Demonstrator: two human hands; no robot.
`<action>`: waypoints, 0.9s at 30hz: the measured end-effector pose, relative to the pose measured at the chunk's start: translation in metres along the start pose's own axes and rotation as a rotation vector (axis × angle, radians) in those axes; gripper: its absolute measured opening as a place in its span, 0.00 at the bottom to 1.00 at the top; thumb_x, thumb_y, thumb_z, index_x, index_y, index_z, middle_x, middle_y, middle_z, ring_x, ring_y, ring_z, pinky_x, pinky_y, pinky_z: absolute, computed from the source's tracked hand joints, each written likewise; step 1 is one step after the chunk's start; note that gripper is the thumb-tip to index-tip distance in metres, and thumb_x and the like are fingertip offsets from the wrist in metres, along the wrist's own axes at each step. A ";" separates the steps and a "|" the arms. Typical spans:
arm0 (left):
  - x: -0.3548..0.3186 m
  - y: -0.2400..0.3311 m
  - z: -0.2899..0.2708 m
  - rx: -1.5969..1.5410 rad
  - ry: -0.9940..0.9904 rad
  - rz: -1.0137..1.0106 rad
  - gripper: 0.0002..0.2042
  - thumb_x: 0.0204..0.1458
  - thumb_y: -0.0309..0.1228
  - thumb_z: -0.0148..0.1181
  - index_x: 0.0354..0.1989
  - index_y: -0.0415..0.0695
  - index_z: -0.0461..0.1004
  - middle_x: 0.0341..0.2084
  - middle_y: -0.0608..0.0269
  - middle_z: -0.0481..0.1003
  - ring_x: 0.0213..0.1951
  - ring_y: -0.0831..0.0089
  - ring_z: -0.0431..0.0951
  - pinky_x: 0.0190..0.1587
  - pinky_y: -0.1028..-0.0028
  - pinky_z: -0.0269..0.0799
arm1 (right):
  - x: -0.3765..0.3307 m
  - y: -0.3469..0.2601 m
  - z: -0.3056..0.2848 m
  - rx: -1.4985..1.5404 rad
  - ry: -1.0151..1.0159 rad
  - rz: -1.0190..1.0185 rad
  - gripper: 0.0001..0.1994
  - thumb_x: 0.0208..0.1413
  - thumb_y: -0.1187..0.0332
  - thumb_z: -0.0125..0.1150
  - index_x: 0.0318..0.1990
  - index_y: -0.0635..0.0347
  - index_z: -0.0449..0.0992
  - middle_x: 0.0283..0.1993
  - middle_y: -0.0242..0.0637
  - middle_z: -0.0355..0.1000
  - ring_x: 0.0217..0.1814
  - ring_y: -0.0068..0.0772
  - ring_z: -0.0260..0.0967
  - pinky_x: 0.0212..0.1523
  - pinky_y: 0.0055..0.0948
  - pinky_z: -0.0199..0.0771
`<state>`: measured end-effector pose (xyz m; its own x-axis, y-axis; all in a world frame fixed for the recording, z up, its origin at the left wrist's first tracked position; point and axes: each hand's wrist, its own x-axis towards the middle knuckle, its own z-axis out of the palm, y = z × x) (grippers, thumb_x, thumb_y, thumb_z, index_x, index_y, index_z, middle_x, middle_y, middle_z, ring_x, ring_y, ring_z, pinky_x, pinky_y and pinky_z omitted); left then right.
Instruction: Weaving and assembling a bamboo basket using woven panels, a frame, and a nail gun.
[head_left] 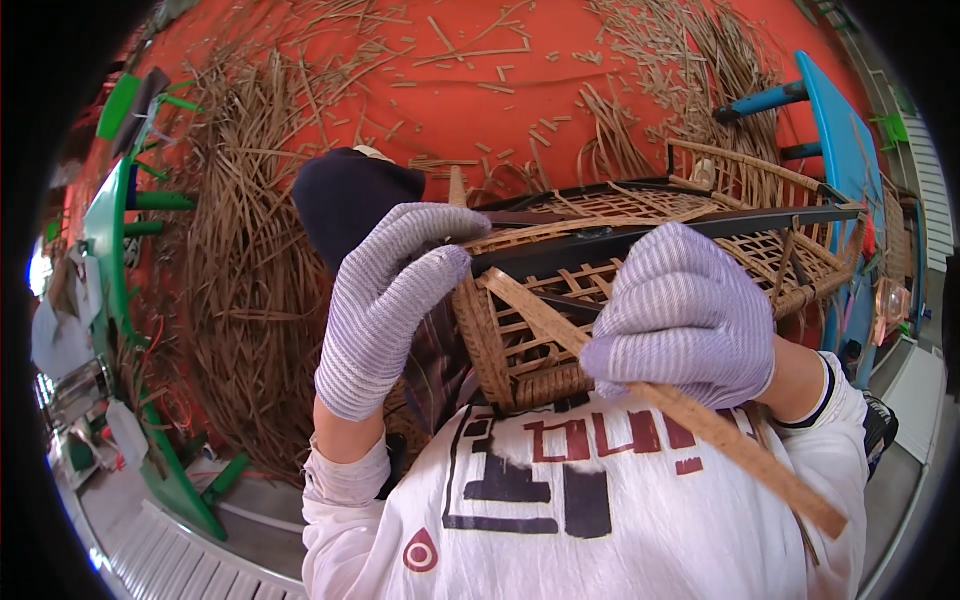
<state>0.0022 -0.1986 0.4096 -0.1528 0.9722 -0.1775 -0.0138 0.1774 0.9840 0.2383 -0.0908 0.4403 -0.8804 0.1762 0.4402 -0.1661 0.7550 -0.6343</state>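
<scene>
A wicker frame (486, 350) with open lattice weaving and dark bars lies across my lap, its bound edge close to my body. My left hand (385, 305), in a striped knit glove, is closed at the frame's left corner, with thumb and fingertips pinching its wrapped edge. My right hand (685, 320), gloved alike, is curled round a long flat tan rattan strip (745, 455). One end of that strip meets the frame's wrapped edge near my left thumb. Its other end sticks out below my right fist across my shirt. The fingertips of the right hand are partly hidden.
Heaps of brown strips (250, 260) lie left on the red floor covering (450, 100), with short cut pieces scattered ahead. A green stool (115, 270) lies tipped at left; a blue stool (845, 140) stands on edge at right. A dark rounded cloth shape (345, 200) is beyond my left hand.
</scene>
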 end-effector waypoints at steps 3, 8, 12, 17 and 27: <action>-0.008 -0.001 0.005 -0.047 0.098 -0.024 0.10 0.52 0.24 0.55 0.42 0.34 0.77 0.39 0.59 0.73 0.44 0.73 0.73 0.50 0.77 0.66 | 0.004 0.004 0.001 0.097 0.092 0.079 0.14 0.44 0.64 0.68 0.40 0.52 0.81 0.37 0.29 0.75 0.37 0.33 0.72 0.36 0.32 0.72; -0.012 0.000 0.008 0.142 0.142 0.118 0.09 0.53 0.23 0.56 0.41 0.34 0.76 0.37 0.58 0.74 0.41 0.75 0.74 0.47 0.77 0.67 | 0.016 -0.009 -0.001 0.080 0.171 0.227 0.11 0.44 0.65 0.72 0.36 0.53 0.82 0.33 0.29 0.77 0.35 0.30 0.74 0.34 0.28 0.74; 0.003 0.014 0.006 0.289 0.039 0.065 0.09 0.53 0.25 0.58 0.40 0.33 0.77 0.32 0.58 0.78 0.35 0.77 0.76 0.43 0.77 0.70 | 0.014 -0.012 -0.002 0.040 0.160 0.183 0.13 0.41 0.65 0.73 0.38 0.51 0.82 0.34 0.29 0.76 0.35 0.32 0.73 0.35 0.29 0.74; 0.036 0.019 -0.014 0.420 -0.334 0.007 0.14 0.52 0.27 0.61 0.47 0.36 0.77 0.35 0.62 0.78 0.39 0.78 0.76 0.46 0.76 0.71 | 0.006 -0.018 0.003 -0.013 0.093 0.045 0.18 0.41 0.63 0.71 0.43 0.49 0.80 0.35 0.29 0.74 0.36 0.34 0.71 0.35 0.32 0.70; 0.046 0.021 -0.008 0.444 -0.369 -0.035 0.12 0.52 0.23 0.60 0.45 0.37 0.77 0.33 0.66 0.77 0.36 0.81 0.75 0.44 0.78 0.72 | -0.009 -0.019 0.010 -0.107 -0.011 -0.053 0.19 0.38 0.65 0.66 0.44 0.51 0.79 0.38 0.30 0.73 0.38 0.35 0.71 0.37 0.34 0.72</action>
<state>-0.0130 -0.1517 0.4224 0.1960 0.9395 -0.2809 0.4159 0.1798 0.8915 0.2448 -0.1128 0.4419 -0.8767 0.1279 0.4637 -0.1646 0.8261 -0.5390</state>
